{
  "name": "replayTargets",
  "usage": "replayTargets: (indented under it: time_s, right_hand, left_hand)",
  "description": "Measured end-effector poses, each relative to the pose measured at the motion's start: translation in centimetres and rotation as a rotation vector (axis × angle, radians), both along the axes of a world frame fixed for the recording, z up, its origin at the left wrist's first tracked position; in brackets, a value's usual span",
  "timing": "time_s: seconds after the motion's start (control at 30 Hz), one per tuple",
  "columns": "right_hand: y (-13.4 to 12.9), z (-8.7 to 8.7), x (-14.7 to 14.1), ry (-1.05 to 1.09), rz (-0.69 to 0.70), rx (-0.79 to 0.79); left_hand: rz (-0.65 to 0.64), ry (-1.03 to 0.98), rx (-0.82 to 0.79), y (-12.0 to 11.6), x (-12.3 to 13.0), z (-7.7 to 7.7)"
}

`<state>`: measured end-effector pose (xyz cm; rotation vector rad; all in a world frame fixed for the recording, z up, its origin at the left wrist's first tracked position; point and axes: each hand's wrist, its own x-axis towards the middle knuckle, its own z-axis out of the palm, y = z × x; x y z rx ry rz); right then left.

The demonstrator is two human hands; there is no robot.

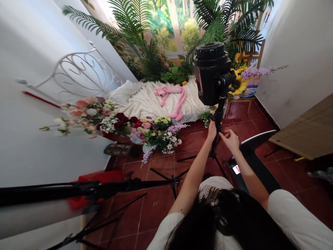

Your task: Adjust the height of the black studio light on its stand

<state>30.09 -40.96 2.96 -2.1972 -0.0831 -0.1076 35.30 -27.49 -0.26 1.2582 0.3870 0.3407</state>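
A black studio light [212, 74] sits on top of a black stand [213, 147] in front of me. Just beneath the light, my left hand [212, 131] is closed round the upper part of the stand. My right hand [230, 139] is on the right side of the pole, thumb and index finger close together near it; whether anything small is between them cannot be made out. Both forearms reach forward from white sleeves, and dark hair covers part of the lower view.
Left are bouquets [161, 133], a white metal headboard [80, 74] and another black stand [109, 186]. Ahead, a pink plush toy [179, 91] lies on a cream blanket [145, 99] below palm leaves. A black chair [260, 172] is at right, sunflowers [238, 85] behind.
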Motion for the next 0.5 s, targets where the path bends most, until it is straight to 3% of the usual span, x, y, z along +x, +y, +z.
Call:
replayTargets:
  time_s: [0.4, 0.5]
  right_hand:
    - [1.6, 0.0, 0.6, 0.024, -0.085, -0.036]
    - [2.0, -0.4, 0.7, 0.023, -0.102, 0.021]
  left_hand:
    - [0.016, -0.002, 0.006, 0.3, 0.1, 0.5]
    - [0.021, 0.005, -0.006, 0.1, 0.0, 0.7]
